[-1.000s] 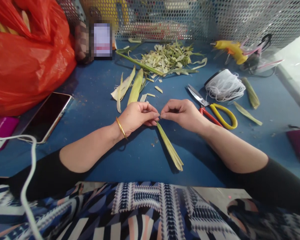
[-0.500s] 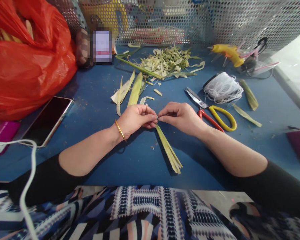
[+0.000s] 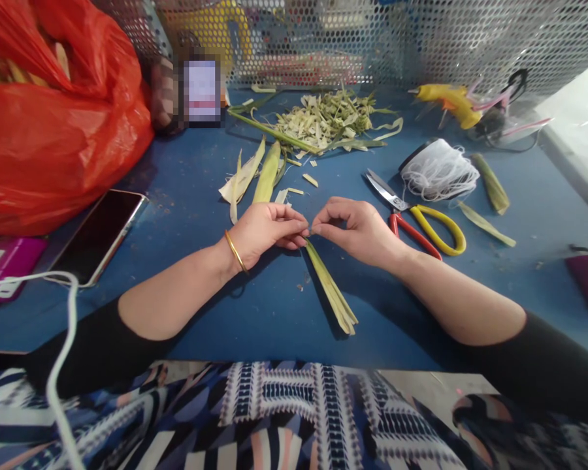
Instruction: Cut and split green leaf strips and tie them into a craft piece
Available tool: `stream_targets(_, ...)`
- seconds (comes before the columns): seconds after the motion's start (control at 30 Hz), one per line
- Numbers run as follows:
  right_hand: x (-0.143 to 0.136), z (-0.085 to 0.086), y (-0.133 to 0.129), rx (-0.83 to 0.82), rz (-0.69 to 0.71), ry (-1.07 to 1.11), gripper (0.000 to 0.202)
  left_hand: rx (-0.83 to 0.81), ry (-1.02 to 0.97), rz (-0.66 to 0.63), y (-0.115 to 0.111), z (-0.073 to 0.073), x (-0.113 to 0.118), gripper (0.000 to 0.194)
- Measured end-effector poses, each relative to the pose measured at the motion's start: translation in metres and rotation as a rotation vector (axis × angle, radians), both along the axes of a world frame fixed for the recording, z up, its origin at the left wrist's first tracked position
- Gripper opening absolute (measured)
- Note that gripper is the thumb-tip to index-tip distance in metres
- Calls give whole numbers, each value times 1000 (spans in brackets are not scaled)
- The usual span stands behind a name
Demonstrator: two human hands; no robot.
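A folded strip of pale green corn husk (image 3: 332, 287) hangs from the fingertips of my left hand (image 3: 269, 228), its loose ends fanning toward me over the blue table. My left thumb and fingers are pressed together on its upper end, which they hide. Just to the right, my right hand (image 3: 355, 228) is pinched closed, its fingertips a small gap away from the left ones. Whatever lies in that pinch is too small to make out. Beyond my left hand lie a green husk leaf (image 3: 268, 173) and a dry, paler husk (image 3: 244, 176).
Scissors (image 3: 406, 212) and white thread (image 3: 440, 170) lie right of my hands. A heap of husk scraps (image 3: 326, 121) is at the back, before a perforated metal basket (image 3: 304, 42). On the left are a red plastic bag (image 3: 63, 150) and a phone (image 3: 98, 238). A yellow glue gun (image 3: 448, 104) sits back right.
My right fingertips have drawn slightly apart from my left ones. My left hand still grips the husk in nearly the same place, and the whole view has shifted a little.
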State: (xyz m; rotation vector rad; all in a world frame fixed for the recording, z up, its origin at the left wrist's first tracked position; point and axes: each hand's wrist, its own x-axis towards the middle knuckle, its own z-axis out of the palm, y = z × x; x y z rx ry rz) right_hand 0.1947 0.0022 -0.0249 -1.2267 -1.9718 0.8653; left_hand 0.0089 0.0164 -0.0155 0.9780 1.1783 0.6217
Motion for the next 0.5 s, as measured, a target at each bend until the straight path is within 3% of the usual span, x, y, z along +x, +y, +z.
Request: stream_targets(0.5,0,-7,1,-18,-20,-24,10,-22,56,-44,1,6,0,5)
